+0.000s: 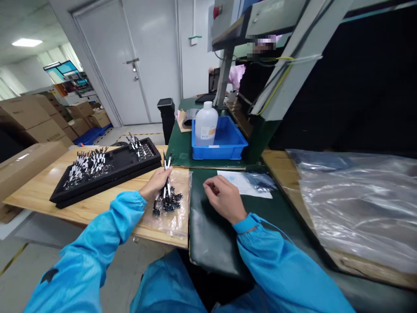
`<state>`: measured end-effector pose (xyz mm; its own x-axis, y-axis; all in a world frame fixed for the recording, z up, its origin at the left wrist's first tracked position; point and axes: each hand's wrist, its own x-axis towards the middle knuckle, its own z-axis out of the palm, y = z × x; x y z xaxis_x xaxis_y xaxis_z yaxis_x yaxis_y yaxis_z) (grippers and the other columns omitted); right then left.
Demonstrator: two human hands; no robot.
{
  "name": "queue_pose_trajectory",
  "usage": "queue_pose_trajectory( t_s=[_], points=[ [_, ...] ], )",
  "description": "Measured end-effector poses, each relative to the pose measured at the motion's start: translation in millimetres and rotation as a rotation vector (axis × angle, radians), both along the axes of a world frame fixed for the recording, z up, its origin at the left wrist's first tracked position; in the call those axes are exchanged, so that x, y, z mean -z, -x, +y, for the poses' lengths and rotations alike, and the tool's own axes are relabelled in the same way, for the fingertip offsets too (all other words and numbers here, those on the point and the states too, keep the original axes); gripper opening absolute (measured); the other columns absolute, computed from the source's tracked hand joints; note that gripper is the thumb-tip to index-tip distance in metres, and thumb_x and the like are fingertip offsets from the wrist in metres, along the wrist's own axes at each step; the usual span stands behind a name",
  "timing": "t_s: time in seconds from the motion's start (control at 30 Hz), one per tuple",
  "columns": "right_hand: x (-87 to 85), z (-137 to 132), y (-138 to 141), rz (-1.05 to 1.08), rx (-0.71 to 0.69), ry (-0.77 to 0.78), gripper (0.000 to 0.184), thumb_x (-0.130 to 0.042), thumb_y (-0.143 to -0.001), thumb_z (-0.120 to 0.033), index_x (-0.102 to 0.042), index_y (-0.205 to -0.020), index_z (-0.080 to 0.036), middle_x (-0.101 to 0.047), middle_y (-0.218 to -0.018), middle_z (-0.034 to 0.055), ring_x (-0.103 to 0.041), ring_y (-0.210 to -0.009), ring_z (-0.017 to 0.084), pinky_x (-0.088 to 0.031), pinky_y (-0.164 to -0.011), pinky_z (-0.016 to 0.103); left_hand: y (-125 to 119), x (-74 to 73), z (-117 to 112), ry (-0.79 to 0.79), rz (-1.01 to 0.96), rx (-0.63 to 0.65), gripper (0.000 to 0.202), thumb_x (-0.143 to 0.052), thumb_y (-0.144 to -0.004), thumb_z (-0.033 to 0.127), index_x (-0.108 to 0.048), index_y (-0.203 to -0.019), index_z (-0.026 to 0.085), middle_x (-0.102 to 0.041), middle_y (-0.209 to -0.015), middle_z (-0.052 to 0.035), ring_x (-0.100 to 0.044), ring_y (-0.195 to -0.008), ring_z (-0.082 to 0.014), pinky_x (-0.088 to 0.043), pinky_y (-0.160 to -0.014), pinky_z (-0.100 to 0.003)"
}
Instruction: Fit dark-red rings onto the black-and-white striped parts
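Note:
My left hand (pixel 156 183) grips a bundle of small black connectors with white-and-black leads (pixel 167 201), which rests on a clear plastic bag (pixel 180 221) on a wooden board (pixel 81 208). To the left of that hand lies a black tray (pixel 110 174) with several similar connectors standing in rows. My right hand (pixel 224 198) hovers over a dark green mat (pixel 211 234) with its fingers curled and nothing visible in them. A sheet of paper (pixel 244 184) and a small plastic bag (pixel 260 181) lie just beyond those fingers.
A blue plastic bin (pixel 220 141) holding a white plastic bottle (pixel 206 124) stands on the green bench beyond my hands. Cardboard boxes (pixel 29 117) are stacked at left. A large clear plastic sheet (pixel 355 195) lies at right. A person in a pink sleeve (pixel 236 74) stands behind the equipment.

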<state>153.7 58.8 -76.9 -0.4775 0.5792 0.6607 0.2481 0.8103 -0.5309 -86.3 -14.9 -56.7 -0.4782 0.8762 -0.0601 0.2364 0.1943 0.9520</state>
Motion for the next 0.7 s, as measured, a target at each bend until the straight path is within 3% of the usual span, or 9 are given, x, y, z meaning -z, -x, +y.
queue_pose_trajectory(
  t_s=[0.07,0.17,0.4,0.47,0.6,0.7],
  points=[
    [1.0,-0.6,-0.2,-0.003,0.003,-0.001,0.011,-0.056,-0.092,-0.021,-0.062,-0.084,-0.02,-0.062,-0.081,0.0043,-0.056,-0.068,0.016,-0.044,-0.066,0.028,-1.2,12.7,5.9,0.022,0.025,-0.008,0.06,-0.053,-0.078,0.079,-0.044,-0.063,0.022,-0.045,-0.049,0.0028,-0.045,-0.042,-0.013,-0.036,-0.043,-0.026],
    [0.2,-1.6,-0.6,0.007,0.008,0.011,0.011,-0.055,-0.091,-0.019,-0.062,-0.083,-0.02,-0.062,-0.082,0.0043,-0.057,-0.069,0.016,-0.044,-0.066,0.028,3.7,16.7,9.9,0.033,0.12,0.005,0.056,-0.053,-0.08,0.075,-0.048,-0.066,0.02,-0.047,-0.052,0.0029,-0.046,-0.047,-0.0136,-0.034,-0.047,-0.025],
    [-9.2,0.3,-2.0,0.174,0.14,0.101,0.012,-0.059,-0.088,-0.02,-0.063,-0.077,-0.02,-0.06,-0.072,0.0012,-0.053,-0.062,0.014,-0.043,-0.062,0.028,28.2,-10.3,-5.5,0.094,0.457,0.064,0.041,-0.07,-0.073,0.058,-0.068,-0.077,0.017,-0.062,-0.062,-0.0013,-0.055,-0.063,-0.0192,-0.034,-0.059,-0.027],
    [-11.6,2.2,-2.9,0.229,0.192,0.133,0.011,-0.06,-0.087,-0.02,-0.064,-0.077,-0.019,-0.062,-0.073,0.001,-0.055,-0.063,0.014,-0.044,-0.064,0.028,35.2,-19.6,-14.8,0.133,0.509,0.093,0.037,-0.071,-0.072,0.054,-0.069,-0.071,0.017,-0.063,-0.062,-0.0023,-0.056,-0.063,-0.02,-0.033,-0.06,-0.028],
    [-14.7,5.8,-4.3,0.312,0.263,0.163,0.009,-0.062,-0.086,-0.022,-0.064,-0.078,-0.019,-0.065,-0.076,0.0017,-0.058,-0.067,0.015,-0.046,-0.067,0.029,42.8,-32.2,-44.0,0.29,0.619,0.286,0.044,-0.059,-0.082,0.056,-0.063,-0.061,0.017,-0.06,-0.057,-0.0009,-0.051,-0.059,-0.0175,-0.031,-0.058,-0.028],
    [-15.2,7.1,-4.7,0.328,0.278,0.154,0.009,-0.062,-0.086,-0.022,-0.064,-0.077,-0.019,-0.066,-0.076,0.0014,-0.058,-0.067,0.015,-0.047,-0.068,0.029,38.4,-32.4,-72.7,0.37,0.63,0.403,0.046,-0.057,-0.084,0.059,-0.061,-0.063,0.018,-0.056,-0.057,0.0016,-0.048,-0.058,-0.0156,-0.03,-0.056,-0.027]
  ],
)
